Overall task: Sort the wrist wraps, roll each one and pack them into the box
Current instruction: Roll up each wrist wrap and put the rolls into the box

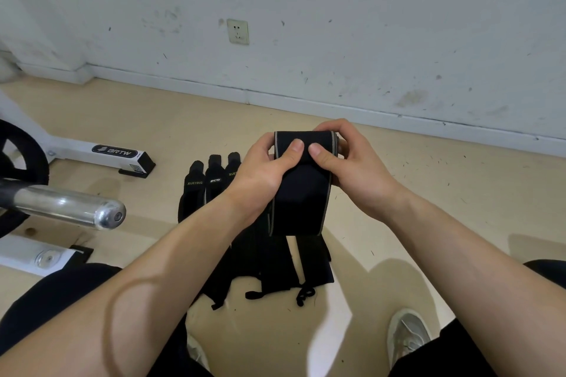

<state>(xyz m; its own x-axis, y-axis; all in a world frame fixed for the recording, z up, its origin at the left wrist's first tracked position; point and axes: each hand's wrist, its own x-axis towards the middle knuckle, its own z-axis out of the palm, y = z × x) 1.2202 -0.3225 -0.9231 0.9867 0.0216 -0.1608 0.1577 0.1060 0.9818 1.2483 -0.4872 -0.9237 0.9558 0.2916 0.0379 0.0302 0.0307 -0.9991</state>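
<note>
Wrist wrap of black elastic fabric with tan edge stripes (301, 190) was held in the air above the floor, its far end rolled. The left hand (263, 168) and right hand (358, 168) both gripped that roll, thumbs pressed on top. Beneath it more black wraps (211, 184) lay side by side on the beige floor (428, 193), partly hidden by the forearms. A chrome barbell end (76, 208) and a white metal frame foot (101, 151) lay to the left. A scuffed white wall (367, 40) with a socket (238, 31) rose behind. The held wrap's loose length hung toward the person, long axis far to near.
</note>
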